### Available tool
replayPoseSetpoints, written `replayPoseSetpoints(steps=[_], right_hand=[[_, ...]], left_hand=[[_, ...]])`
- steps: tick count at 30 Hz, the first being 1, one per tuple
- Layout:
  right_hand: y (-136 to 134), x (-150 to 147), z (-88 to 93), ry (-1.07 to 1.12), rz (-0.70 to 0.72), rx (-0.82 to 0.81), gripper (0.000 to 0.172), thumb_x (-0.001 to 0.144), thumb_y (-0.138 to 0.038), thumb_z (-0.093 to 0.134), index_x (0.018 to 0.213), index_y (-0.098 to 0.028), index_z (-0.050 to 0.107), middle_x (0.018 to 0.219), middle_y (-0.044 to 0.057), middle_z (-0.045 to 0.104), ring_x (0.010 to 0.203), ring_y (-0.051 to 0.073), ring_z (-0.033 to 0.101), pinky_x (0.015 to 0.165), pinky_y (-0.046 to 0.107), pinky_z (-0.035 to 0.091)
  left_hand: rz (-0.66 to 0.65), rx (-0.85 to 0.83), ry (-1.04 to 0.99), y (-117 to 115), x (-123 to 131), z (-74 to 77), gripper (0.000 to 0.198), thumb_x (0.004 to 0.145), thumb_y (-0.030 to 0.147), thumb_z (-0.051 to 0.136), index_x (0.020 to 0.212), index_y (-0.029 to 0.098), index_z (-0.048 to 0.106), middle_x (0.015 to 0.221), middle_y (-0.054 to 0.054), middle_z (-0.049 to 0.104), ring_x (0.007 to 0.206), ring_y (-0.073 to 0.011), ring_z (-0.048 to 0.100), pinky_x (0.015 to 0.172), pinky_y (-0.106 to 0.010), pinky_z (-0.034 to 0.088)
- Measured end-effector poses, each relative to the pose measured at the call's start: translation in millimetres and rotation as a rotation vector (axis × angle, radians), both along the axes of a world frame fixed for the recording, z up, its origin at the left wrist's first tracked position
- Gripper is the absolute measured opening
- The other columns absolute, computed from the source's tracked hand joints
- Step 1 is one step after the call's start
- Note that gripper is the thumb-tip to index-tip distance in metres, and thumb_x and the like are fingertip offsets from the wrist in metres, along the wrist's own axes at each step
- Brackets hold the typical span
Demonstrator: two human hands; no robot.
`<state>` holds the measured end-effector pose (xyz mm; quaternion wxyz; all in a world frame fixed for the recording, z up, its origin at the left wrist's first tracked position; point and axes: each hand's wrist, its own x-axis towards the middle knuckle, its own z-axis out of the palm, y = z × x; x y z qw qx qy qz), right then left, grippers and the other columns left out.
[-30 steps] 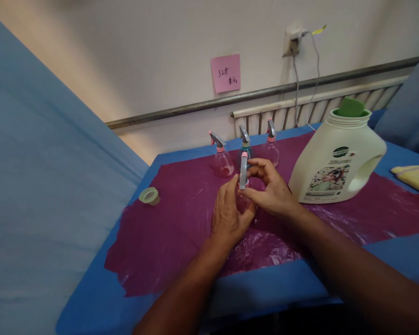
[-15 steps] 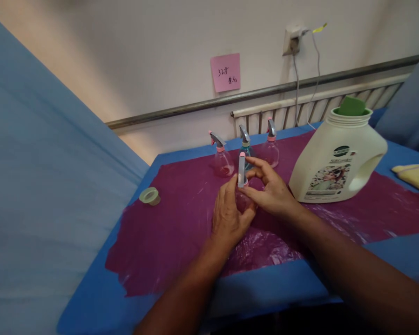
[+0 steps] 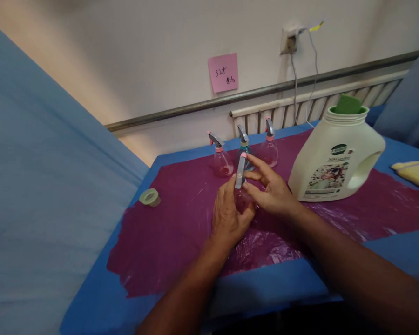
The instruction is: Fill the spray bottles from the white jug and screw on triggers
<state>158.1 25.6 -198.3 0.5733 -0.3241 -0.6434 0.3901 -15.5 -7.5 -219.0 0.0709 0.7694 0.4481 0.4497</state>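
A clear spray bottle [image 3: 243,199] with a grey and pink trigger head [image 3: 241,171] stands between my two hands. My left hand [image 3: 229,211] is curved round the left and near side of its body. At the neck and trigger head, the fingers and thumb of my right hand [image 3: 273,188] are closed on the top; the neck is partly hidden. Just behind are more spray bottles: a clear one [image 3: 223,164] on the left, a teal one [image 3: 246,150] partly covered by my right hand, and a clear one [image 3: 269,151] on the right.
A large cream jug [image 3: 321,179] with a green piece [image 3: 349,104] in its mouth stands to the right. A translucent cap [image 3: 149,197] lies left on the purple plastic sheet [image 3: 174,232]. A yellow cloth [image 3: 415,173] is at far right; a wall with a rail [image 3: 195,104] runs behind.
The trigger head between my hands has turned slightly, its grey rear end swinging left. My right fingers have shifted a little with it, while my left hand stays round the bottle.
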Motion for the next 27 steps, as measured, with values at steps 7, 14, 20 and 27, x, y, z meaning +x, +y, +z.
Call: replayPoseSetpoints(steps=[7, 14, 20, 27], right_hand=[[7.0, -1.8, -5.3, -0.044, -0.174, 0.095, 0.089, 0.087, -0.030, 0.091, 0.166, -0.034, 0.050, 0.110, 0.002, 0.078, 0.111, 0.027, 0.077, 0.121, 0.057, 0.055], [-1.4, 1.8, -9.0, -0.104, -0.051, 0.061, 0.094, 0.101, -0.030, 0.074, 0.182, -0.042, 0.028, 0.147, 0.009, 0.075, 0.136, 0.035, 0.073, 0.126, 0.062, 0.054], [3.2, -1.0, -8.2, -0.084, -0.117, 0.113, 0.093, 0.096, -0.030, 0.084, 0.177, -0.039, 0.038, 0.121, 0.006, 0.082, 0.122, 0.032, 0.078, 0.129, 0.064, 0.049], [0.6, -3.8, -10.3, -0.076, -0.090, 0.123, 0.093, 0.100, -0.029, 0.078, 0.180, -0.041, 0.031, 0.140, 0.009, 0.079, 0.137, 0.031, 0.073, 0.132, 0.064, 0.047]], left_hand=[[-0.011, 0.009, -0.010, -0.2, 1.9, 2.7, 0.085, 0.097, 0.022, 0.083, 0.170, 0.035, 0.042, 0.149, -0.011, 0.067, 0.137, -0.0333, 0.068, 0.117, -0.057, 0.058], [-0.020, -0.010, 0.026, -1.6, -0.2, 4.3, 0.086, 0.102, 0.030, 0.080, 0.174, 0.037, 0.033, 0.157, -0.013, 0.063, 0.141, -0.0340, 0.065, 0.117, -0.058, 0.058], [0.000, 0.000, -0.004, -1.0, 2.1, 4.4, 0.072, 0.100, 0.023, 0.079, 0.163, 0.033, 0.047, 0.145, -0.011, 0.068, 0.133, -0.0321, 0.068, 0.114, -0.055, 0.059], [-0.005, -0.011, 0.008, -0.2, 0.4, 3.7, 0.080, 0.098, 0.021, 0.079, 0.167, 0.035, 0.043, 0.147, -0.011, 0.067, 0.135, -0.0328, 0.068, 0.114, -0.055, 0.060]])
